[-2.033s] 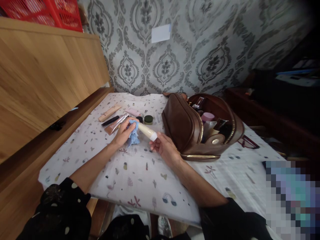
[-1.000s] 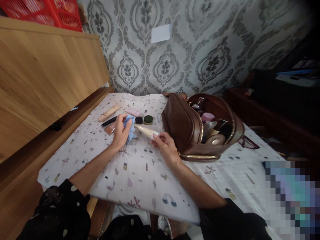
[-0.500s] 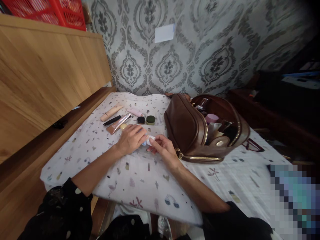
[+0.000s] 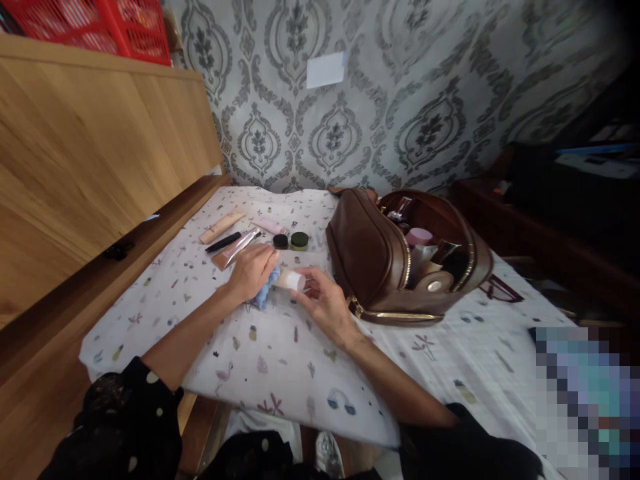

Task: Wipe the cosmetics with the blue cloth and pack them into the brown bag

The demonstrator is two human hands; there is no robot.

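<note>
My left hand (image 4: 253,270) is closed over a blue cloth (image 4: 266,288) and presses it against a cream tube (image 4: 289,279) with a white cap. My right hand (image 4: 323,298) pinches the tube's capped end. Both hands hover low over the patterned white cloth on the table (image 4: 280,347). Most of the tube's body is hidden under my left hand.
An open brown toiletry bag (image 4: 390,260) full of cosmetics lies just right of my hands. Several tubes, a black pen (image 4: 223,241) and two small dark jars (image 4: 299,240) lie behind them. A wooden headboard (image 4: 90,147) stands left, dark furniture right.
My left hand has slid the blue cloth back and forth along the tube. The tube has swung from pointing up-left to lying nearly level, and both hands have dropped closer to the table.
</note>
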